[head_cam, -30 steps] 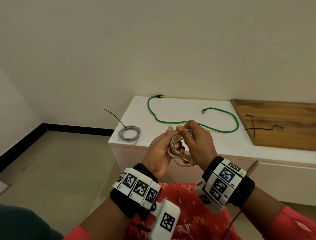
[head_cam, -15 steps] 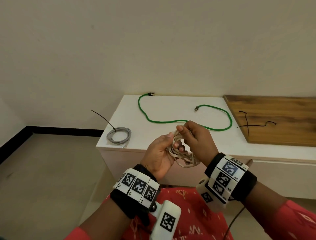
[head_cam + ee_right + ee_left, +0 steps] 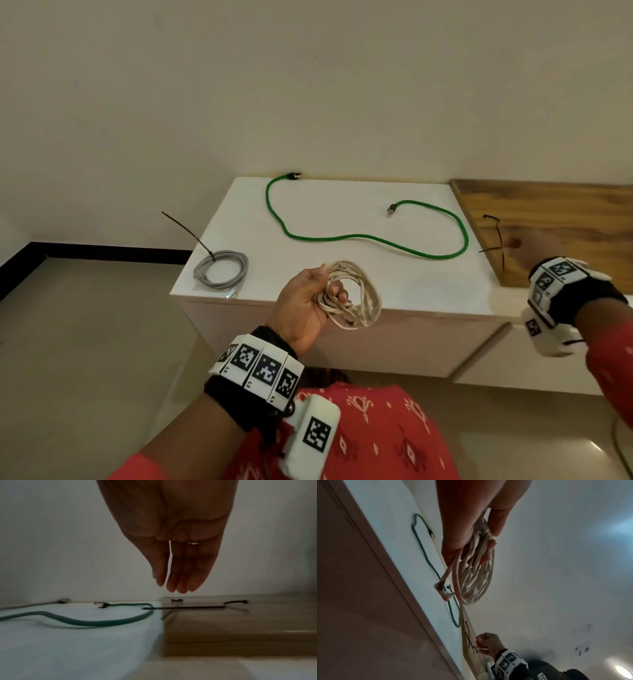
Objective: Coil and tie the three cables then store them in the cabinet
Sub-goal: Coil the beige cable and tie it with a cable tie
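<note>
My left hand [image 3: 310, 301] grips a coiled beige cable [image 3: 356, 301] in the air in front of the white cabinet top [image 3: 342, 205]; the left wrist view shows the fingers curled round the coil [image 3: 476, 580]. My right hand [image 3: 534, 245], blurred, hovers with straight fingers [image 3: 176, 582] just above two crossed black zip ties [image 3: 498, 236] on the wooden board [image 3: 565, 212], holding nothing. A green cable [image 3: 363, 236] lies uncoiled across the cabinet top. A grey cable [image 3: 222, 270] lies coiled at the left front corner, bound by a black zip tie with a long tail.
The cabinet stands against a plain wall, its front panels [image 3: 376, 346] below my hands. The wooden board covers the right part of the top. Tiled floor [image 3: 85, 342] lies to the left. My red-clothed lap is below.
My right hand has let go of the beige coil and swung right to the zip ties on the wooden board. The left hand now holds the coil alone.
</note>
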Tool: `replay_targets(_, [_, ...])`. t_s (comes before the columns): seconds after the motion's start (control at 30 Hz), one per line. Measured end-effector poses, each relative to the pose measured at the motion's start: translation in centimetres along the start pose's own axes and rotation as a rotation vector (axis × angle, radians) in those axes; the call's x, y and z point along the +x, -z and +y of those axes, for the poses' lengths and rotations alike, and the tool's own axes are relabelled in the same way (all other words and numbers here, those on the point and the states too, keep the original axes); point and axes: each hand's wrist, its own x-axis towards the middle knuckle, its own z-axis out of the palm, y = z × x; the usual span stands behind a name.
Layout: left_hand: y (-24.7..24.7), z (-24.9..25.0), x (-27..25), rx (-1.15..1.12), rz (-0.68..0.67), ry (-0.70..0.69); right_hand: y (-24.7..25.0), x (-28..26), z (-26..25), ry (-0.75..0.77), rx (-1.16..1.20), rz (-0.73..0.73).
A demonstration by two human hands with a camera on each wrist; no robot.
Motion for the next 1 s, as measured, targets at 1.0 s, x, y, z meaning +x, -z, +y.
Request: replay_targets(1.0, [1.8, -0.1, 1.4, 0.086, 0.082, -0.029, 4.1, 2.2, 0.9, 0.000, 0.165, -0.346])
